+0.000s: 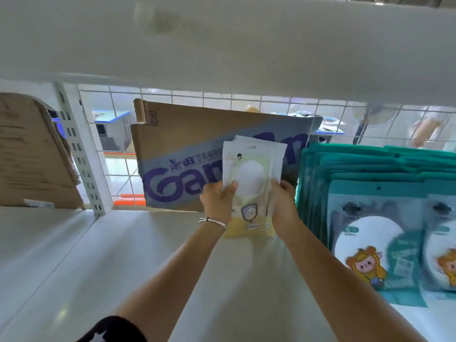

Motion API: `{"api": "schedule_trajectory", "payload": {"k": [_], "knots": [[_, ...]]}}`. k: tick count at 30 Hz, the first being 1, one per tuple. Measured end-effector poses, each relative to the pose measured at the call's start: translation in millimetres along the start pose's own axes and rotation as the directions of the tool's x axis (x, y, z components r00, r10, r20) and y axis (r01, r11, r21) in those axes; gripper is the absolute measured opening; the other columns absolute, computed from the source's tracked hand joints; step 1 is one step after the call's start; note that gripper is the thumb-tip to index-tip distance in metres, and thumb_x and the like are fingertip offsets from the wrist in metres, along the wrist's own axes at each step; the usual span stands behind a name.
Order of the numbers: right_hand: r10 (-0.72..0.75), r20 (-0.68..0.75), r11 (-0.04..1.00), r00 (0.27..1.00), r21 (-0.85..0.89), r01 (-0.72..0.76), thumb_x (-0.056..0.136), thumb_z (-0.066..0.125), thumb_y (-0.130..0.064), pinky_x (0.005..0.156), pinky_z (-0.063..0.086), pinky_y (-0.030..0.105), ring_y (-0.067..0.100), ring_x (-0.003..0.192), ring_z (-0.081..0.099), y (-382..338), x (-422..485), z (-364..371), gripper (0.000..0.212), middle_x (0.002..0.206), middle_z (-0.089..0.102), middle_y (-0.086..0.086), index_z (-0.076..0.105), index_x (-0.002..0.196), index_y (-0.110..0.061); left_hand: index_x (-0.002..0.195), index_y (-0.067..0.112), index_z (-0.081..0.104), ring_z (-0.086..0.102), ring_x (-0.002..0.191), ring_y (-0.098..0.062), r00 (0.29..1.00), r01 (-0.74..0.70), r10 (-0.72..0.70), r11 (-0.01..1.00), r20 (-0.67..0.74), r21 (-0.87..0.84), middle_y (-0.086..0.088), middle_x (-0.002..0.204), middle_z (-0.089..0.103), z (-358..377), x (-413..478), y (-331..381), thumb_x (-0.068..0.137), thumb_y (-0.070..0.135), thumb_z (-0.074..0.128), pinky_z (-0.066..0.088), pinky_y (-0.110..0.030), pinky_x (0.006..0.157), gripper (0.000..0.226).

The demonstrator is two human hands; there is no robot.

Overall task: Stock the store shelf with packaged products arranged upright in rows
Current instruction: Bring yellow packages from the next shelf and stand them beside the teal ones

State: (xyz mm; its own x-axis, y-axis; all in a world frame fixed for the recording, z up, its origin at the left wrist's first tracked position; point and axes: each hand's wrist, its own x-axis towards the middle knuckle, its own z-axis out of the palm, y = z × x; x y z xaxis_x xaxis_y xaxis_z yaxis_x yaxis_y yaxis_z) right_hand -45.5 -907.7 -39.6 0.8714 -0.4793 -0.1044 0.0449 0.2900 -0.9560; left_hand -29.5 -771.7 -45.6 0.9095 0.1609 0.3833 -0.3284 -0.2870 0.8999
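Observation:
A stack of several flat yellow-and-white packets (251,178) stands upright on the white shelf board (153,243), its bottom edge touching the board. My left hand (217,203) grips the stack's left edge, thumb across the front. My right hand (283,206) holds its right edge. The stack leans toward a flattened cardboard sheet with purple lettering (182,164) at the shelf's back. To the right, teal packets with a cartoon figure (370,218) stand upright in rows.
A white wire grid (118,149) backs the shelf, with a slotted upright post (81,154) at the left. Another cardboard piece (32,154) leans in the left bay. The shelf above (222,45) overhangs closely. Bare board lies left of the stack.

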Motion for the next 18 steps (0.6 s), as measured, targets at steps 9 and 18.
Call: {"api": "schedule_trajectory", "payload": {"k": [9, 18], "knots": [[0.043, 0.251, 0.99, 0.967, -0.141, -0.008, 0.073, 0.077, -0.02, 0.089, 0.053, 0.039, 0.022, 0.103, 0.062, 34.2, 11.1, -17.6, 0.067, 0.116, 0.061, 0.002, 0.041, 0.13, -0.017, 0.111, 0.001, 0.048, 0.048, 0.104, -0.032, 0.961, 0.142, -0.173, 0.978, -0.217, -0.149, -0.017, 0.116, 0.047, 51.3, -6.0, 8.6, 0.063, 0.077, 0.025, 0.041, -0.041, 0.089, 0.093], [-0.184, 0.272, 0.938, 0.945, -0.239, 0.251, 0.078, 0.073, -0.011, 0.075, 0.047, 0.021, 0.018, 0.106, 0.058, 29.2, 20.9, -20.0, 0.058, 0.112, 0.059, -0.004, 0.041, 0.125, -0.024, 0.129, 0.01, 0.042, 0.042, 0.12, -0.031, 0.995, 0.076, -0.078, 0.997, -0.068, -0.032, -0.017, 0.131, 0.044, 53.5, 0.8, 13.2, 0.07, 0.077, 0.013, 0.035, -0.047, 0.1, 0.094]]}}
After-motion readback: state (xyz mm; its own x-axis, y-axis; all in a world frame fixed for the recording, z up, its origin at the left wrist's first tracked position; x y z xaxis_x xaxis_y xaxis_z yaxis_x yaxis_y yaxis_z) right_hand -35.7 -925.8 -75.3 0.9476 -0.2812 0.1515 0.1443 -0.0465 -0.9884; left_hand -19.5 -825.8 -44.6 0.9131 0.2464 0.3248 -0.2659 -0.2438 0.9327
